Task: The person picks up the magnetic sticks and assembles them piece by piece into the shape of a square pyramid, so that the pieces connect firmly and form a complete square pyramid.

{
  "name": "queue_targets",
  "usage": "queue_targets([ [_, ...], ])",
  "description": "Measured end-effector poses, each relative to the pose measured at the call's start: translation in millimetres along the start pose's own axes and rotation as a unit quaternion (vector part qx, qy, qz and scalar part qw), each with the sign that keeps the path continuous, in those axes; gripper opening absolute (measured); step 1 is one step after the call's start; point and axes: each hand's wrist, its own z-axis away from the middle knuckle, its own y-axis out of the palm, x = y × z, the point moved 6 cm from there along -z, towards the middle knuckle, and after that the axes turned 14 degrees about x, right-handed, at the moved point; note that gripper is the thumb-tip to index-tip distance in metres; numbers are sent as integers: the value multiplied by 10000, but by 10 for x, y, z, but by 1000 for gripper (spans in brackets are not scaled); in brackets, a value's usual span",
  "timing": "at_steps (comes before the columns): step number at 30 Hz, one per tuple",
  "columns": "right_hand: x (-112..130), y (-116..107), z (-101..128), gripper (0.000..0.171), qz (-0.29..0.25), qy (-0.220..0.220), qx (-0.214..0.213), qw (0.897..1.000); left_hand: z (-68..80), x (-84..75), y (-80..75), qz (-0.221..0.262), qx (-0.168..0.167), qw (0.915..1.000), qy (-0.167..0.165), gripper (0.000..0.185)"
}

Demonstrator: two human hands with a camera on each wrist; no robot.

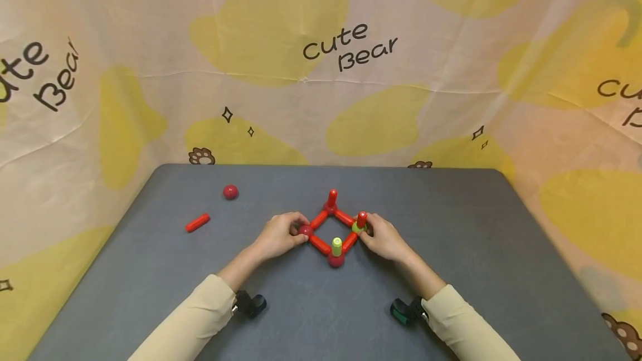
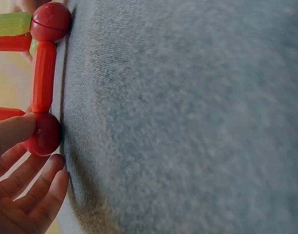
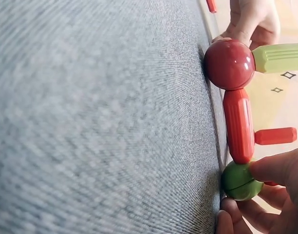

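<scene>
Pinched a rod frame (image 1: 319,245) at the middle of the table (image 1: 321,316), by a red ball (image 2: 47,135) with left hand (image 1: 281,234) and green ball (image 3: 239,182) with right hand (image 1: 385,239). Looked light, stiff, slick; seemed best gripped by those balls.

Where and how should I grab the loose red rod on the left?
Probably pinch the loose red rod at mid-length from above, thumb and finger across its long sides: it's slim, lies flat and nothing touches it. The left hand is nearer, but holds a red ball.
</scene>
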Motion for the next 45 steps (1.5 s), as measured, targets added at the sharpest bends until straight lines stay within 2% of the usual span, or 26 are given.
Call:
queue_targets([
  [8, -26, -3, -14, 28, -19, 74, -6, 10000, 79, -14, -26, -111, 163, 9998, 87, 32],
  [13, -24, 0, -7, 28, 19, 57, -48, 10000, 176, 74, -155, 87, -42, 9999, 143, 27],
  [17, -22, 6, -6, 29, 44, 41, -35, 10000, 279, 193, -322, 307, -281, 9991, 67, 25],
  [25, -24, 12, -26, 29, 49, -1, 6, 10000, 566, 491, -771, 394, -938, 9935, -510, 24],
  [33, 3, -10, -35, 27, 123, -89, -62, 9999, 849, 828, -1132, 364, -1626, 9805, -1044, 24],
  [39, 10, -17, -35, 27, 134, -87, -59, 9999, 978, 1067, -1241, 402, -1965, 9709, -1310, 28],
  [45, 5, 0, -31, 26, 101, -107, -18, 9999, 1096, 1287, -1248, 417, -1979, 9634, -1762, 37],
])
